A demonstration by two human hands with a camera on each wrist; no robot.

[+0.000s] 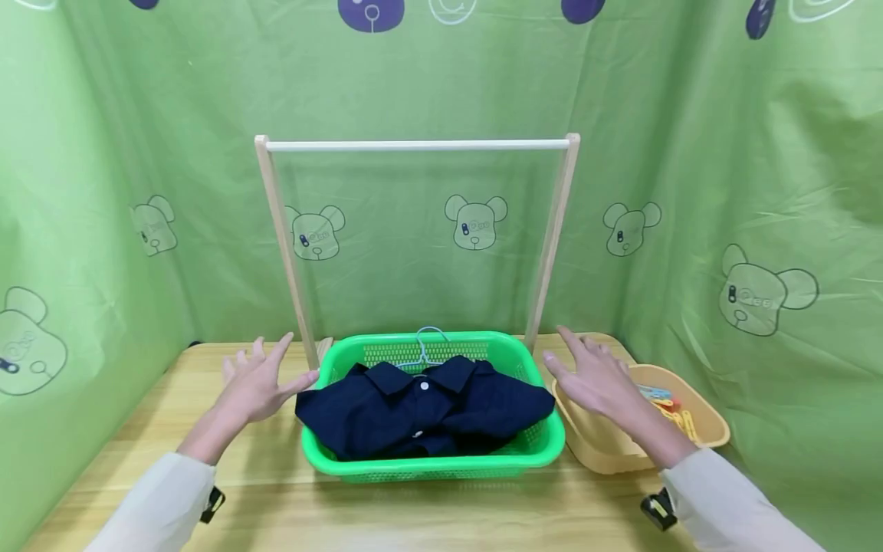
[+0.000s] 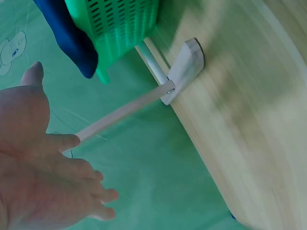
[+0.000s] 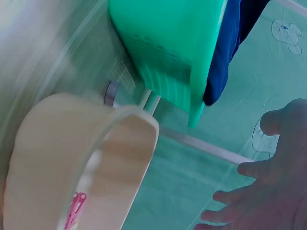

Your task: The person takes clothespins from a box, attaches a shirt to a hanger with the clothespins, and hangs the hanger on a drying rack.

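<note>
A dark navy collared shirt with white buttons lies in a green plastic basket, its sleeves over both side rims. From its collar rises the hook of a light blue hanger. My left hand hovers left of the basket, fingers spread, holding nothing. On the other side, my right hand is spread in the air between the basket and a tan tub, also holding nothing. In the wrist views, the left palm and the right hand appear apart from the basket and shirt.
Behind the basket stands a wooden rack with a white rail; its posts reach down to the table. Colored clothespins lie in the tan tub. Green curtains with bear prints enclose the back and sides.
</note>
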